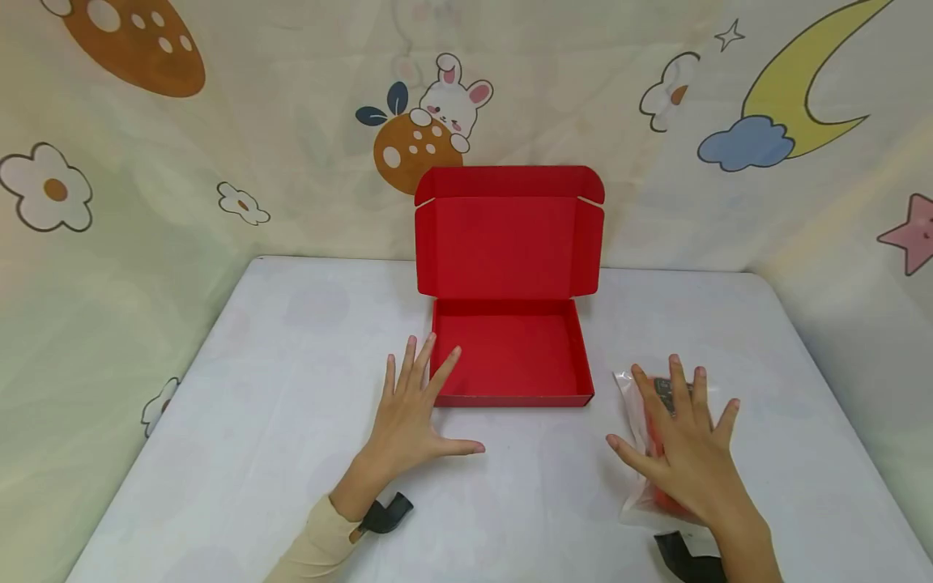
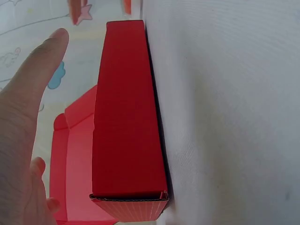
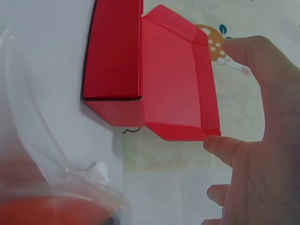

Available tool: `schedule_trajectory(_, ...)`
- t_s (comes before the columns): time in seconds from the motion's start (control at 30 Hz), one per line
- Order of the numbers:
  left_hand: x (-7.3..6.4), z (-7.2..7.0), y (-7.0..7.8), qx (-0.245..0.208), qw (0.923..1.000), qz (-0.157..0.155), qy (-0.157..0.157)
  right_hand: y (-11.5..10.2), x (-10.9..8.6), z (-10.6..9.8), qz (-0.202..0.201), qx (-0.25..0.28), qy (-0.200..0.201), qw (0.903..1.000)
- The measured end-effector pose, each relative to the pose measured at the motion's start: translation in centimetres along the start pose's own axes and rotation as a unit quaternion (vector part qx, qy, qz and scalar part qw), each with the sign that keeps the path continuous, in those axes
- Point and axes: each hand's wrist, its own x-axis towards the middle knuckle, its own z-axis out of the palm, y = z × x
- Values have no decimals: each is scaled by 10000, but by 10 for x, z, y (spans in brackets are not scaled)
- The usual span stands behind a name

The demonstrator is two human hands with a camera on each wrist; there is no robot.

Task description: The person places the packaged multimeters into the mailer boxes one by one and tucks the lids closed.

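Cannot identify the orange contents [image 1: 668,502] of the clear plastic bag [image 1: 634,409], partly hidden behind the spread, bare right hand [image 1: 687,457].

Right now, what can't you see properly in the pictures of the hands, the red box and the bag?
- Head view: the right hand covers much of the orange thing in the plastic bag, so I can't tell what it is.
- Head view: marks on the dark patch are too small to read.
- Left wrist view: the front wall hides the red box's inside.
- Right wrist view: picture edges cut off the bag.
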Motion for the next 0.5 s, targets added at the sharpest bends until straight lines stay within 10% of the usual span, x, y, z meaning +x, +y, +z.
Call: schedule_trajectory(0.5,2,7,-7,-474,9982,-123,348,12,-6,-3,1403,820,-183,9865)
